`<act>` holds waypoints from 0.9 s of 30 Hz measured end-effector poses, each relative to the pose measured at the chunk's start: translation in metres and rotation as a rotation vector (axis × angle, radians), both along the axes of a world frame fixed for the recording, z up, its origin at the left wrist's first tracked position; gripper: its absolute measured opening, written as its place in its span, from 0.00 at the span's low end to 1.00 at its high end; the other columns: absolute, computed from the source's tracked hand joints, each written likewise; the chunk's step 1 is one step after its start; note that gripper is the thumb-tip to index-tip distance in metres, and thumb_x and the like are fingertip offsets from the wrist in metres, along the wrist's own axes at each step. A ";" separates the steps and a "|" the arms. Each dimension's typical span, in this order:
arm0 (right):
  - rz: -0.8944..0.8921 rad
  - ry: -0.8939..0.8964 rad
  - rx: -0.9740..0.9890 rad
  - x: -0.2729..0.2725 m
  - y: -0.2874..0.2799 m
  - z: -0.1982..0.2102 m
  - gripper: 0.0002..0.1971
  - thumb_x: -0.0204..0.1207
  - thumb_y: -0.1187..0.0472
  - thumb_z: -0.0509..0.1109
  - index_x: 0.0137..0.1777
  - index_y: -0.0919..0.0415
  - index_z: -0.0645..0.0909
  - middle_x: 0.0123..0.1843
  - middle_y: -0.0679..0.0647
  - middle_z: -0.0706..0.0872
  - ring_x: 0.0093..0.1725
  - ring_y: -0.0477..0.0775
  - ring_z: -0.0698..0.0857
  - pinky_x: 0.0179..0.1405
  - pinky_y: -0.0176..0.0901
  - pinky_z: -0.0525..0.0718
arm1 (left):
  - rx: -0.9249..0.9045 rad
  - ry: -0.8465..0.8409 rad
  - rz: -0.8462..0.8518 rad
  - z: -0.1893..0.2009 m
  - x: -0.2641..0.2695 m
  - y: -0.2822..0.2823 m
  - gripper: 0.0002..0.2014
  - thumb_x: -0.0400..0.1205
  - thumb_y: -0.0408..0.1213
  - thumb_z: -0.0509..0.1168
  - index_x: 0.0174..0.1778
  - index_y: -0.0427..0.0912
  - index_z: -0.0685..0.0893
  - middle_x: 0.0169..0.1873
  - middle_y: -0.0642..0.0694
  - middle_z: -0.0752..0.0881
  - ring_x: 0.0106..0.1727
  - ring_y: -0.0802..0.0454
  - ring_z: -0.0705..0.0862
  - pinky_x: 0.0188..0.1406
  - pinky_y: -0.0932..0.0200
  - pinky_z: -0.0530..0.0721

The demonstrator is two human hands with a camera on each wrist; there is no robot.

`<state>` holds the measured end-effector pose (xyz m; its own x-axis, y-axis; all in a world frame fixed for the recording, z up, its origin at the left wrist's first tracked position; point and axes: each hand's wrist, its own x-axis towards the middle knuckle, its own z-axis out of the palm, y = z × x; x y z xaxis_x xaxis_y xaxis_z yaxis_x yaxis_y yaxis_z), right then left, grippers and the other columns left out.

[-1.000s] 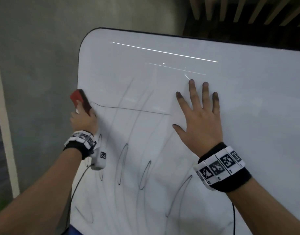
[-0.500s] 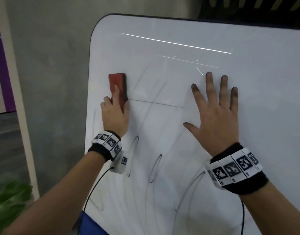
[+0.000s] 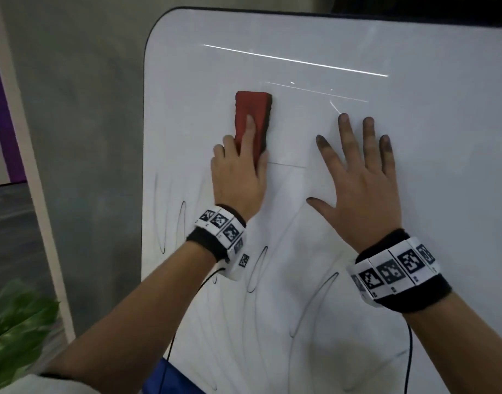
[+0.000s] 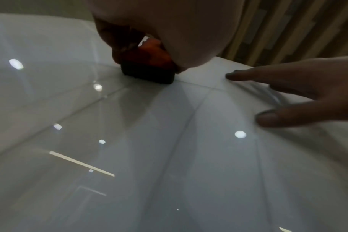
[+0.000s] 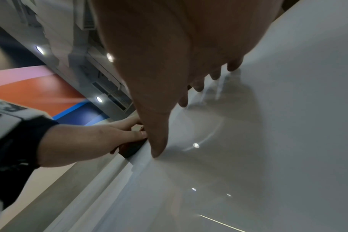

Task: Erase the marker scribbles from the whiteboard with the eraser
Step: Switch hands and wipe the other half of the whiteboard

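A red eraser [image 3: 252, 118] with a dark felt underside lies flat on the white whiteboard [image 3: 428, 137]. My left hand [image 3: 240, 169] grips its lower end, index finger along the red back and thumb on its right side. In the left wrist view the eraser [image 4: 149, 66] sits under my palm, felt on the board. My right hand [image 3: 360, 177] lies flat on the board to the eraser's right, fingers spread, tips smudged dark. Thin grey marker loops [image 3: 257, 268] cover the board's lower half. A straight thin line [image 3: 286, 164] runs between my hands.
The board's rounded black-edged left side [image 3: 144, 137] stands against a grey wall [image 3: 82, 109]. Green leaves [image 3: 17, 325] show at the lower left. Cables hang from both wristbands. A blue object [image 3: 173, 379] sits below the board. Ceiling lights reflect on the glossy surface.
My left hand has carried the eraser rightward across the board from its left edge toward my right hand, wiping away part of the thin line. My right hand has stayed flat in place.
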<state>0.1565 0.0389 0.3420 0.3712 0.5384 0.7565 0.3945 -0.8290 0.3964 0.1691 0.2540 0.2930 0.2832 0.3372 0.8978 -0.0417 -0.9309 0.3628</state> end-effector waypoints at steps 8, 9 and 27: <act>-0.138 0.032 0.167 -0.012 -0.043 0.006 0.58 0.63 0.32 0.80 0.89 0.49 0.57 0.92 0.58 0.46 0.89 0.75 0.46 0.84 0.81 0.46 | -0.541 0.172 0.194 0.017 0.012 0.052 0.32 0.90 0.49 0.54 0.90 0.46 0.55 0.68 0.32 0.75 0.65 0.33 0.76 0.62 0.40 0.77; -0.141 0.029 0.172 -0.014 -0.046 0.006 0.58 0.63 0.32 0.80 0.89 0.49 0.56 0.92 0.58 0.45 0.89 0.75 0.46 0.83 0.83 0.47 | -0.436 0.141 0.180 0.014 0.008 0.033 0.32 0.90 0.49 0.55 0.89 0.45 0.56 0.65 0.32 0.77 0.62 0.33 0.77 0.58 0.40 0.77; -0.084 0.017 0.124 -0.012 -0.055 -0.002 0.52 0.70 0.35 0.77 0.89 0.54 0.58 0.92 0.61 0.47 0.89 0.74 0.48 0.84 0.79 0.47 | -0.297 0.064 0.089 -0.011 -0.008 -0.062 0.32 0.88 0.52 0.56 0.87 0.45 0.63 0.58 0.36 0.79 0.54 0.37 0.78 0.51 0.43 0.79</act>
<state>0.1448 -0.0164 0.3402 0.4246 0.4076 0.8084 0.3273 -0.9016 0.2827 0.1610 0.1917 0.2825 0.2941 0.6079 0.7375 0.0669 -0.7828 0.6186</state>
